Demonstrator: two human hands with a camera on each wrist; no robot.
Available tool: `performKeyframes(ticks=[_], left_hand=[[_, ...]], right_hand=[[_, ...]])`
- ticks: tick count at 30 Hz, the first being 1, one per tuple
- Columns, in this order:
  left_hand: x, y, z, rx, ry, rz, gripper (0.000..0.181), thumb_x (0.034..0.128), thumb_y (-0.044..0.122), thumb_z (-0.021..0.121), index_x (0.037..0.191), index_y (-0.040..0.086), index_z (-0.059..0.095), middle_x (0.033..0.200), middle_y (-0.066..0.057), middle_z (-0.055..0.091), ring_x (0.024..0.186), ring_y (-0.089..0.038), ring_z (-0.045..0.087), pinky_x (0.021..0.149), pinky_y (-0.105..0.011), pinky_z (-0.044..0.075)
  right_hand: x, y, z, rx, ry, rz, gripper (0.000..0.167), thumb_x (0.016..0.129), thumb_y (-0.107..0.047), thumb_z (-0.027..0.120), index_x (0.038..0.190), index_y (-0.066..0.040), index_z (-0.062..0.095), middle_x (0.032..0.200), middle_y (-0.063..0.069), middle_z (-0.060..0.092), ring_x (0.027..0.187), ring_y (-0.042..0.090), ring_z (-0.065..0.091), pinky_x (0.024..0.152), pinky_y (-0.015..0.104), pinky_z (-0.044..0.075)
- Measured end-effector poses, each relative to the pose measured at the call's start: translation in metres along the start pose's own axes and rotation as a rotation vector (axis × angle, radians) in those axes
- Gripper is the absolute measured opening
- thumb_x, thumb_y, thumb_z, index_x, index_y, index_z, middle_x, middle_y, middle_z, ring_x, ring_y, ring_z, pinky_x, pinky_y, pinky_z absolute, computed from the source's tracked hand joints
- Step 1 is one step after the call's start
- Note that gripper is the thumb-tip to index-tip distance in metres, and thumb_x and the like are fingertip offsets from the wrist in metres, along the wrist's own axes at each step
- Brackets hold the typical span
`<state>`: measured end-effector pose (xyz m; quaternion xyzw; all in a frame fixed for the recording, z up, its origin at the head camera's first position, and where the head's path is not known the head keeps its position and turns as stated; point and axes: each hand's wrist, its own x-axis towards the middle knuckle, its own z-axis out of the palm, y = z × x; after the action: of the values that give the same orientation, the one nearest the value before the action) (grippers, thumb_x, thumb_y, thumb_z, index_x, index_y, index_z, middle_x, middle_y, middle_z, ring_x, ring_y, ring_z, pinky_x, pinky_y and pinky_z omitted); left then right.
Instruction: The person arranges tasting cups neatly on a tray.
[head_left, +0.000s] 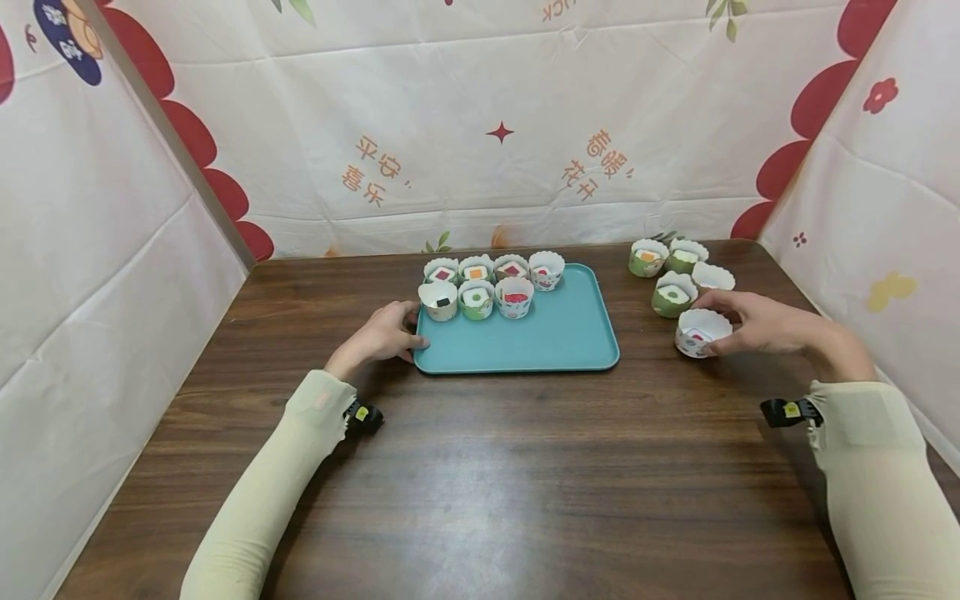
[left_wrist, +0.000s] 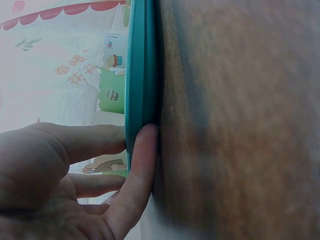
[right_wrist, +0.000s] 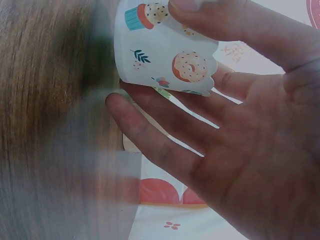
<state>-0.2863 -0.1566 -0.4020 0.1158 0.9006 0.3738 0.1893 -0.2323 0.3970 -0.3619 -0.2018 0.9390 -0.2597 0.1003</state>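
Note:
At the left edge of a teal tray (head_left: 517,346), my left hand (head_left: 386,332) grips the rim; the left wrist view has its fingers on both sides of the tray edge (left_wrist: 142,70). My right hand (head_left: 776,325) holds a white paper baking cup (head_left: 688,343) between thumb and fingers, right of the tray. Cupcake and donut prints cover this cup (right_wrist: 160,60) in the right wrist view, and a small red and white piece shows inside it from above. Several filled cups stand in two rows on the tray, including a white cup (head_left: 514,302) and a green cup (head_left: 476,304).
Behind my right hand, several more cups stand close together on the brown wooden table (head_left: 465,483), among them a green cup (head_left: 670,302) and another green cup (head_left: 647,265). A printed white cloth (head_left: 465,100) hangs along the back and both sides.

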Motion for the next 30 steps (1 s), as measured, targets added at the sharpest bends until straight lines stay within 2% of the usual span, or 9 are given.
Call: performKeyframes(ticks=[6, 20, 30], left_hand=[[-0.0005, 0.0001, -0.0001, -0.002, -0.003, -0.003, 0.077, 0.0955, 0.007, 0.072, 0.160, -0.001, 0.031, 0.141, -0.025, 0.052, 0.091, -0.030, 0.072, 0.069, -0.031, 0.067], [0.0006, 0.0002, 0.0000, 0.010, 0.001, -0.001, 0.077, 0.0951, 0.007, 0.072, 0.160, -0.001, 0.031, 0.141, -0.026, 0.053, 0.092, -0.030, 0.072, 0.069, -0.031, 0.067], [0.0016, 0.0000, 0.0003, -0.001, 0.001, -0.004, 0.075, 0.0949, 0.005, 0.072, 0.159, -0.001, 0.033, 0.142, -0.026, 0.051, 0.108, -0.036, 0.067, 0.071, -0.032, 0.067]], right_hand=[[0.0001, -0.0001, 0.0005, 0.036, 0.024, 0.006, 0.051, 0.080, -0.004, 0.083, 0.124, -0.008, 0.058, 0.104, 0.003, 0.065, 0.090, 0.004, 0.056, 0.076, 0.017, 0.047], [0.0019, -0.0036, 0.0006, 0.009, 0.066, 0.004, 0.050, 0.082, -0.007, 0.083, 0.125, -0.009, 0.058, 0.106, 0.004, 0.063, 0.091, 0.003, 0.055, 0.076, 0.015, 0.046], [0.0034, -0.0065, -0.0011, -0.032, 0.101, 0.065, 0.050, 0.084, -0.019, 0.085, 0.126, -0.012, 0.060, 0.112, 0.007, 0.063, 0.094, 0.006, 0.051, 0.075, 0.015, 0.042]])
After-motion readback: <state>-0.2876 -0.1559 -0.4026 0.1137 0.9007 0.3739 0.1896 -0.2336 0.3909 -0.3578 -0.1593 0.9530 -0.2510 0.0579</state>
